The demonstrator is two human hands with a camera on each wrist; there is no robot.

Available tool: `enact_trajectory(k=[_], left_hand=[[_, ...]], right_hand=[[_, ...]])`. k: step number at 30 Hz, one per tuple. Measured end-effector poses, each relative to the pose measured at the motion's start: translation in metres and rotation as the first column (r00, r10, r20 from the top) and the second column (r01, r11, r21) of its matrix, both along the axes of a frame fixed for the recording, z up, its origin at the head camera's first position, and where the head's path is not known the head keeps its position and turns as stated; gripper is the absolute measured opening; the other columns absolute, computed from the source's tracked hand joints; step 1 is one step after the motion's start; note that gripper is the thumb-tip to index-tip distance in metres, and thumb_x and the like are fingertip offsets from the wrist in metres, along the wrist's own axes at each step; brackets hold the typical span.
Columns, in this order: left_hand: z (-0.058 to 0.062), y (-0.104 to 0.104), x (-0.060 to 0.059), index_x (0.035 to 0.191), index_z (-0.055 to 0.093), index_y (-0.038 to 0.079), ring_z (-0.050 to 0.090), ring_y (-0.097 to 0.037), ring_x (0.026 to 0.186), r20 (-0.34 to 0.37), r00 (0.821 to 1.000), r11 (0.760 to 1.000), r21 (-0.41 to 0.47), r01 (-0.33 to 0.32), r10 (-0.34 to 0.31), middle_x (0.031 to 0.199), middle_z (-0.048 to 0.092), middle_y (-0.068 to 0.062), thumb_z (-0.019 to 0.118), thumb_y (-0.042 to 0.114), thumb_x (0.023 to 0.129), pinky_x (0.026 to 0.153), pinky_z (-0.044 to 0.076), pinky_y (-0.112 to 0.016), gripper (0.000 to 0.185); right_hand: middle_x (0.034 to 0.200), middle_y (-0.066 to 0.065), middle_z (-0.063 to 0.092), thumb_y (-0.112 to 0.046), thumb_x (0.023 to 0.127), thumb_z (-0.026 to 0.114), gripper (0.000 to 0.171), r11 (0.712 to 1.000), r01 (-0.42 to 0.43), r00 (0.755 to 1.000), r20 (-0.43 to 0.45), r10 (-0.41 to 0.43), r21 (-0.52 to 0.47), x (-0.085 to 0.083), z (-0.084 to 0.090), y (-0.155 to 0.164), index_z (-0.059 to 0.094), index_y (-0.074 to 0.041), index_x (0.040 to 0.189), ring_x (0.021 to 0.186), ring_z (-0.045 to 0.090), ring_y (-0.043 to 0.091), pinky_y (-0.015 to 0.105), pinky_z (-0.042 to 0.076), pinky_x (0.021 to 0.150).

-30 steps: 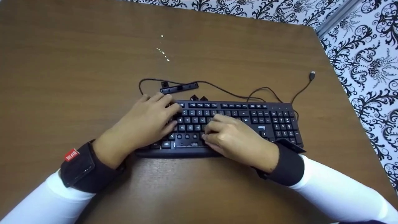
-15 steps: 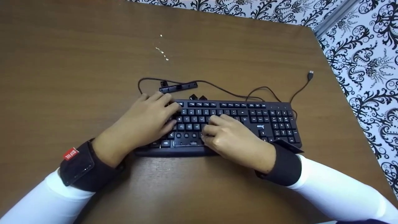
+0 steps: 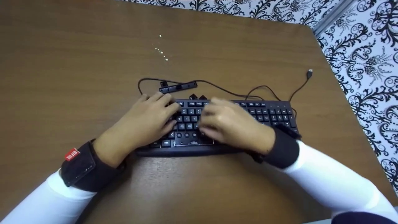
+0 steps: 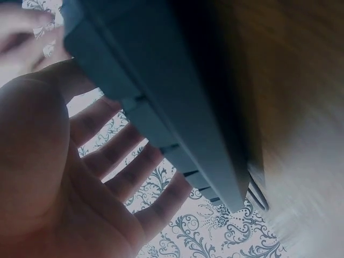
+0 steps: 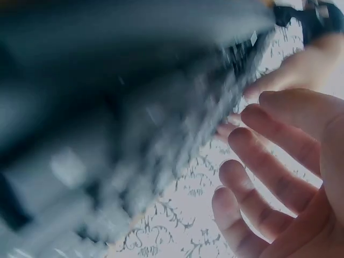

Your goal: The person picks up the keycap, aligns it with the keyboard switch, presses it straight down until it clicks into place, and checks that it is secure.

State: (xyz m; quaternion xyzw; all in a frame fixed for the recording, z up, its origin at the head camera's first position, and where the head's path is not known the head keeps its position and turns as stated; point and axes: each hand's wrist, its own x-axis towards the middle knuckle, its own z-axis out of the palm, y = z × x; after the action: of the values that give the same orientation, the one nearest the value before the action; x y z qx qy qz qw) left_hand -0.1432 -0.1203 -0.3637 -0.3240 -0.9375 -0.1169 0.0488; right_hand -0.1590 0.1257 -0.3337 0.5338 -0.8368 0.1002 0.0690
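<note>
On the left, a black wrist band [image 3: 79, 169] carries a small red tag [image 3: 71, 154] with white letters too small to read. The left hand [image 3: 144, 123] lies on the left end of the black keyboard [image 3: 267, 116]. Its fingers are spread out and nearly straight, pressing flat on the keys, and they grip nothing. In the left wrist view the left hand's fingers [image 4: 115, 148] are stretched out beside the keyboard's edge [image 4: 177, 107].

The keyboard sits in the middle of the brown surface [image 3: 77, 62]. Its long side runs from 9 o'clock to 3 o'clock. The keys have white marks, but they are too small to read. A few key spots in the lower rows look like bare round holes.

Just past the keyboard, toward 12 o'clock, lie a long black bar [image 3: 178, 87] and two small loose keycaps [image 3: 197, 97]. A black cable [image 3: 227, 91] winds along there too.

The right hand [image 3: 231, 124] hangs over the middle keys and looks blurry. Its fingers are loosely bent and hold nothing. In the right wrist view the right hand's fingers [image 5: 269, 172] are open and a little apart.

The cable's plug [image 3: 309, 73] lies at 2 o'clock, near the surface's far right edge. No box or bowl shows.
</note>
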Motion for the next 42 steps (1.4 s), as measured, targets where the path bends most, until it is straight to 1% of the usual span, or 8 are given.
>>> enact_trajectory(k=[4, 11, 14, 16, 21, 28, 37, 42], left_hand=[[-0.002, 0.000, 0.000, 0.115, 0.064, 0.008, 0.059, -0.037, 0.116, -0.028, 1.000, 1.000, 0.009, 0.010, -0.009, 0.121, 0.062, -0.014, 0.068, 0.029, 0.093, 0.092, 0.051, -0.062, 0.031], [-0.002, 0.000, 0.000, 0.115, 0.065, 0.010, 0.058, -0.035, 0.116, -0.027, 1.000, 1.000, 0.011, 0.005, -0.005, 0.123, 0.062, -0.013, 0.068, 0.030, 0.093, 0.093, 0.050, -0.061, 0.030], [-0.002, 0.000, 0.000, 0.116, 0.065, 0.011, 0.058, -0.035, 0.115, -0.024, 1.000, 1.000, 0.011, 0.010, -0.010, 0.121, 0.061, -0.012, 0.067, 0.031, 0.093, 0.092, 0.050, -0.060, 0.030], [-0.002, 0.000, 0.000, 0.116, 0.065, 0.011, 0.058, -0.034, 0.114, -0.022, 1.000, 1.000, 0.015, 0.011, -0.010, 0.120, 0.061, -0.012, 0.067, 0.031, 0.094, 0.092, 0.050, -0.060, 0.030], [-0.001, -0.001, 0.001, 0.117, 0.065, 0.011, 0.057, -0.035, 0.116, -0.009, 1.000, 1.000, 0.018, 0.005, -0.005, 0.122, 0.061, -0.012, 0.066, 0.031, 0.094, 0.094, 0.049, -0.061, 0.030], [0.000, -0.002, 0.000, 0.115, 0.065, 0.011, 0.058, -0.036, 0.116, -0.010, 1.000, 1.000, 0.031, -0.002, 0.002, 0.121, 0.061, -0.012, 0.067, 0.030, 0.093, 0.095, 0.048, -0.062, 0.029], [0.000, -0.002, -0.001, 0.117, 0.065, 0.011, 0.057, -0.034, 0.117, -0.008, 1.000, 1.000, 0.030, 0.005, -0.004, 0.122, 0.061, -0.012, 0.066, 0.030, 0.094, 0.094, 0.049, -0.060, 0.030], [0.000, -0.003, -0.001, 0.118, 0.065, 0.011, 0.056, -0.034, 0.117, 0.001, 1.000, 1.000, 0.028, 0.004, -0.004, 0.123, 0.061, -0.012, 0.066, 0.030, 0.094, 0.095, 0.048, -0.060, 0.031]], right_hand=[[0.090, 0.007, 0.072, -0.015, 0.086, 0.075, 0.010, 0.998, 0.061, 0.998, 0.030, -0.061, 0.003, -0.025, 0.009, -0.011, 0.077, -0.007, 0.092, 0.082, 0.060, 0.023, 0.033, 0.053, 0.076], [0.093, 0.009, 0.072, -0.011, 0.086, 0.073, 0.011, 0.978, 0.176, 0.978, 0.091, -0.187, 0.114, -0.068, 0.018, -0.028, 0.077, -0.007, 0.095, 0.085, 0.060, 0.027, 0.040, 0.054, 0.078], [0.092, 0.008, 0.072, -0.007, 0.084, 0.072, 0.010, 0.972, 0.176, 0.971, 0.134, -0.198, 0.157, -0.082, 0.018, -0.031, 0.078, -0.008, 0.092, 0.087, 0.061, 0.027, 0.041, 0.054, 0.079], [0.091, 0.008, 0.072, -0.004, 0.083, 0.070, 0.012, 0.971, 0.144, 0.972, 0.159, -0.175, 0.189, -0.089, 0.018, -0.033, 0.079, -0.008, 0.091, 0.087, 0.063, 0.028, 0.041, 0.054, 0.081], [0.092, 0.007, 0.074, -0.003, 0.082, 0.069, 0.015, 0.965, 0.061, 0.975, 0.192, -0.113, 0.257, -0.099, 0.015, -0.036, 0.080, -0.008, 0.092, 0.088, 0.068, 0.027, 0.041, 0.056, 0.082], [0.088, 0.005, 0.075, -0.007, 0.082, 0.074, 0.009, 0.959, 0.014, 0.966, 0.242, -0.085, 0.283, -0.105, 0.010, -0.043, 0.080, -0.009, 0.088, 0.084, 0.070, 0.024, 0.039, 0.057, 0.078], [0.089, 0.006, 0.078, -0.007, 0.085, 0.072, 0.012, 0.941, 0.090, 0.952, 0.250, -0.177, 0.325, -0.108, 0.003, -0.044, 0.081, -0.011, 0.093, 0.083, 0.074, 0.024, 0.038, 0.059, 0.077], [0.075, 0.003, 0.071, -0.008, 0.087, 0.070, 0.011, 0.935, 0.120, 0.953, 0.227, -0.203, 0.333, -0.111, 0.002, -0.042, 0.075, -0.009, 0.077, 0.069, 0.065, 0.021, 0.036, 0.054, 0.067]])
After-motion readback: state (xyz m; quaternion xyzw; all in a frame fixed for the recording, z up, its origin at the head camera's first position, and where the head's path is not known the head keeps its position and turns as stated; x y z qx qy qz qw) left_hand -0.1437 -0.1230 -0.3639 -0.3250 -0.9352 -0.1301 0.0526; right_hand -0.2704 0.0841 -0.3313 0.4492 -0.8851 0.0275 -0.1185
